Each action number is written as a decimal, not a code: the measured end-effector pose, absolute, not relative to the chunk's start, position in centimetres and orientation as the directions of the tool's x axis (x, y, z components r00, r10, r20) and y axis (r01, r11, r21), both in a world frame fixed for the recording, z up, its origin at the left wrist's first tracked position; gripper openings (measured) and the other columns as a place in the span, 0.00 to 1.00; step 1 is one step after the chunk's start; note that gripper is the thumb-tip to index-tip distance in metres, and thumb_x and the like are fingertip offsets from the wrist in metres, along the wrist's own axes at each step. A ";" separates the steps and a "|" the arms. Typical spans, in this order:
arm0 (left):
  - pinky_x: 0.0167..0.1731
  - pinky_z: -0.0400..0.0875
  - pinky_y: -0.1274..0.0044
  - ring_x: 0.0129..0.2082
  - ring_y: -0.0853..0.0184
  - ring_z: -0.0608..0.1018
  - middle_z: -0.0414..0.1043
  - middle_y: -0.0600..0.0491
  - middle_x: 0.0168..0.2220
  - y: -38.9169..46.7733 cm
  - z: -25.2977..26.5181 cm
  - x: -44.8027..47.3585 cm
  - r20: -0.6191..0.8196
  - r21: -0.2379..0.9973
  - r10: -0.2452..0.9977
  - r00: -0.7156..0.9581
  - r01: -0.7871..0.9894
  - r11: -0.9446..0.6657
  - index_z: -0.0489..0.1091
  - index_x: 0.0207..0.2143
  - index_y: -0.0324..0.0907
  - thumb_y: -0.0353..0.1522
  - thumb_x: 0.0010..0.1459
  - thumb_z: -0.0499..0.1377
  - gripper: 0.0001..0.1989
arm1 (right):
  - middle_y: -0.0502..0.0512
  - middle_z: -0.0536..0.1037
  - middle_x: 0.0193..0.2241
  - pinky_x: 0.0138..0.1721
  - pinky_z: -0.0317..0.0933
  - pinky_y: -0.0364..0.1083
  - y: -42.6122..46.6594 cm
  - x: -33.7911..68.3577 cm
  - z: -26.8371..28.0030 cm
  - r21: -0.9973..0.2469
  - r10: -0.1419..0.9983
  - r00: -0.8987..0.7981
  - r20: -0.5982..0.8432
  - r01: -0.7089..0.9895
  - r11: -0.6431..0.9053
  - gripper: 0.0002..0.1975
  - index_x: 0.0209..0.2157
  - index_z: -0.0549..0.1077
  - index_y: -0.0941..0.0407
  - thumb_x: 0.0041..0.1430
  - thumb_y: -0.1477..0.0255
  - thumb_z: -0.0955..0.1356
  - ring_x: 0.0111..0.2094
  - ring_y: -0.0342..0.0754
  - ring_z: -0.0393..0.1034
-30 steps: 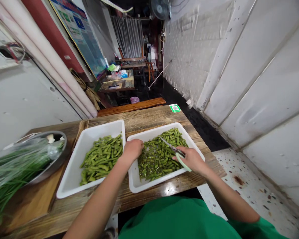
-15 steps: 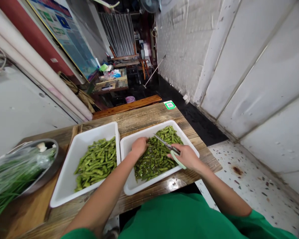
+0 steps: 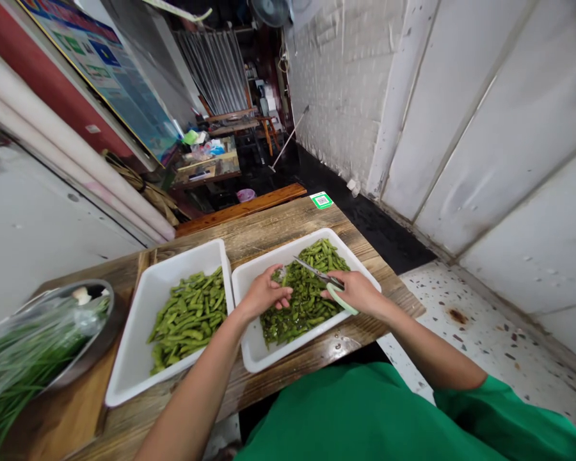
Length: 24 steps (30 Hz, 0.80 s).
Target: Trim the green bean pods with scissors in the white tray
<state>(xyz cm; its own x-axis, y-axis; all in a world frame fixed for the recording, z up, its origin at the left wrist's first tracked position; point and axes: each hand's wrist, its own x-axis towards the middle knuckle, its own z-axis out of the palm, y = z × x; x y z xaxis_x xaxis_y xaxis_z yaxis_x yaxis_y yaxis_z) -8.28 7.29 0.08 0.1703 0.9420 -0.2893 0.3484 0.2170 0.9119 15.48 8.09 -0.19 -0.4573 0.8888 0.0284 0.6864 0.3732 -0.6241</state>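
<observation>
Trimming is seemingly being done, pale-green-handled metal scissors (image 3: 324, 276) being gripped by the right hand (image 3: 360, 293) over slim green pods (image 3: 297, 314) in a white rectangular tray (image 3: 252, 333), a pinch probably being needed from the unclenched left hand (image 3: 264, 293).

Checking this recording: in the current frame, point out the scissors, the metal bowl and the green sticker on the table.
Scissors (image 3: 320, 274): head view, on the blades.
Metal bowl (image 3: 87, 356): head view, on the outer wall.
Green sticker (image 3: 321, 201): head view, on the printed middle.
</observation>
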 end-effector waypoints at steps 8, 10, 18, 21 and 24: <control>0.17 0.63 0.82 0.20 0.71 0.73 0.70 0.53 0.24 5.1 1.0 -7.0 -0.211 0.974 0.976 0.059 0.096 0.205 0.61 0.30 0.38 0.39 0.43 0.59 0.15 | 0.53 0.72 0.26 0.24 0.51 0.39 7.6 15.6 3.1 -0.639 0.728 -0.682 -0.070 0.591 0.493 0.26 0.41 0.67 0.57 0.46 0.53 0.62 0.25 0.44 0.63; 0.15 0.59 0.84 0.16 0.75 0.69 0.67 0.57 0.18 4.8 1.2 -6.7 -0.182 0.977 0.983 -0.003 0.110 0.181 0.64 0.28 0.37 0.40 0.43 0.58 0.15 | 0.53 0.71 0.27 0.24 0.51 0.39 7.3 15.4 3.7 -0.657 0.695 -0.714 -0.084 0.565 0.500 0.26 0.42 0.66 0.58 0.47 0.53 0.62 0.25 0.43 0.63; 0.11 0.53 0.85 0.10 0.78 0.62 0.63 0.59 0.13 3.7 1.2 -6.4 -0.135 0.972 0.985 -0.107 0.177 0.153 0.66 0.24 0.37 0.40 0.41 0.59 0.14 | 0.49 0.67 0.20 0.21 0.47 0.38 6.5 14.7 4.4 -0.626 0.698 -0.704 -0.131 0.605 0.492 0.23 0.29 0.69 0.58 0.47 0.52 0.61 0.21 0.40 0.57; 0.10 0.54 0.84 0.10 0.76 0.63 0.63 0.59 0.12 3.4 1.0 -6.2 -0.139 0.972 0.982 -0.131 0.171 0.160 0.66 0.26 0.37 0.40 0.40 0.60 0.15 | 0.48 0.64 0.18 0.20 0.45 0.38 6.4 14.5 4.4 -0.600 0.703 -0.697 -0.142 0.625 0.499 0.23 0.26 0.68 0.58 0.47 0.51 0.60 0.20 0.39 0.55; 0.10 0.54 0.84 0.10 0.76 0.64 0.62 0.60 0.11 3.0 0.7 -5.9 -0.131 0.973 0.985 -0.113 0.174 0.150 0.65 0.25 0.38 0.40 0.41 0.59 0.14 | 0.48 0.64 0.18 0.21 0.46 0.38 6.4 14.3 4.6 -0.589 0.679 -0.719 -0.145 0.614 0.525 0.23 0.25 0.67 0.59 0.48 0.51 0.59 0.19 0.39 0.55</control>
<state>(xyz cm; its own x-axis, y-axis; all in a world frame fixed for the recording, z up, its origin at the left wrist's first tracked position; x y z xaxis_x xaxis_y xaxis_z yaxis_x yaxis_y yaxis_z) -5.87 3.00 0.72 -0.1134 0.9848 -0.1314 0.1743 0.1499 0.9732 14.26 6.44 4.58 -0.7195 0.6793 -0.1449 0.6143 0.5249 -0.5892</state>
